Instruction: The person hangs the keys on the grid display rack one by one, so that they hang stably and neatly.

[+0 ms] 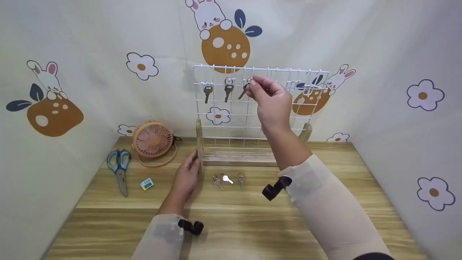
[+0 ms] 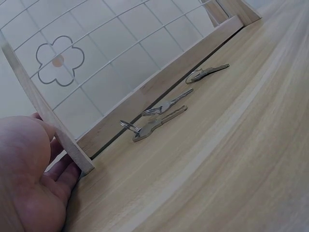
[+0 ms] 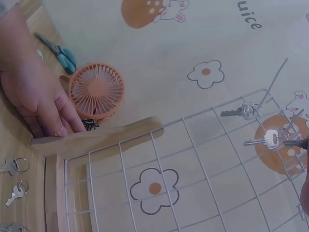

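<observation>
My right hand is raised at the white wire grid rack and pinches a key by its ring at a hook, the third along from the left. Two other keys, one at the far left and one beside it, hang from hooks in the same row. Low at the rack's left side, my left hand grips the wooden upright, its fingers partly hidden behind the wood. On the table before the rack lie three keys with rings. The right fingertips are mostly cut off in the right wrist view.
An orange fan stands left of the rack. Blue-handled scissors and a small blue-and-white box lie nearer on the left. More white hooks sit at the grid's upper right. Patterned cloth surrounds the wooden table.
</observation>
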`<state>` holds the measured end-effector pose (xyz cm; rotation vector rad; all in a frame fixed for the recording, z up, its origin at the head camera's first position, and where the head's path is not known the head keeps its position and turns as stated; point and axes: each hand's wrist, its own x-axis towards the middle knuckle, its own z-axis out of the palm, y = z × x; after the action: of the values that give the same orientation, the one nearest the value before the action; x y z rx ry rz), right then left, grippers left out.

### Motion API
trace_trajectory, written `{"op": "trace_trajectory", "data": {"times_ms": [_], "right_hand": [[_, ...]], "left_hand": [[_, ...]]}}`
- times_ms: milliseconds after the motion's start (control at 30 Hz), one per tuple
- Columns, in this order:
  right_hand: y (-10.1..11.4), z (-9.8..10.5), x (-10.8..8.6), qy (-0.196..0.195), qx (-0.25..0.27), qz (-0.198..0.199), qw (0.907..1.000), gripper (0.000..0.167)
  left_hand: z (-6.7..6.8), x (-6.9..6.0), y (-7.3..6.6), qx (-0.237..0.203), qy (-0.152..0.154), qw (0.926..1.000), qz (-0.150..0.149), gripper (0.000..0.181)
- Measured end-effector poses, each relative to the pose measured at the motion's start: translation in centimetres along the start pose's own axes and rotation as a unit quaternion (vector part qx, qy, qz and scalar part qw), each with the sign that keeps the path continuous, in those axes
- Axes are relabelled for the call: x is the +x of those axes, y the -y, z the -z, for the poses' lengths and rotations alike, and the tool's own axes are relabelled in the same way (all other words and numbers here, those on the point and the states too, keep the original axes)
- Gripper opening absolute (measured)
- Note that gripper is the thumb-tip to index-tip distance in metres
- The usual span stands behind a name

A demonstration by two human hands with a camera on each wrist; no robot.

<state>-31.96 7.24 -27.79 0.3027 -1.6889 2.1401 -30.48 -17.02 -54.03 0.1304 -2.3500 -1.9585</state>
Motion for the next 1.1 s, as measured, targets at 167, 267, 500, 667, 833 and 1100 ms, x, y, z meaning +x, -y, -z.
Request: {"op": "trace_trajectory", "data": {"times_ms": [167,267,500,667,833,1100], "right_hand": [[0.0,0.1,0.0,-0.004,-0.005,0.005,1.0000,0.019],[-0.3,0.1,-0.1,-0.005,-0.019,-0.004,0.9998,0.021],[-2.3,0.9,-0.5,-0.009,-0.027,-0.016,0.9995,0.025],[-4.9,2.2,-1.7,-0.013,-0.015,-0.012,0.9997,0.020],[-7.9,4.1,-3.5,0.000,0.000,-0.026,0.9997,0.015],[-12.8,6.7,-6.5,0.038,0.013,-0.113,0.9927,0.015]], "left_hand": [[0.1,-0.1,0.0,0.008,0.003,1.0000,0.000,0.051],[0.1,-0.1,0.1,0.005,0.002,1.0000,0.002,0.052],[0.0,0.0,0.1,-0.005,0.000,1.0000,0.004,0.052],[-0.1,0.0,-0.1,-0.004,-0.005,1.0000,0.006,0.051],[-0.2,0.0,-0.2,-0.002,-0.004,1.0000,0.005,0.051],[-0.1,-0.1,-0.1,0.002,-0.004,1.0000,-0.002,0.051]]}}
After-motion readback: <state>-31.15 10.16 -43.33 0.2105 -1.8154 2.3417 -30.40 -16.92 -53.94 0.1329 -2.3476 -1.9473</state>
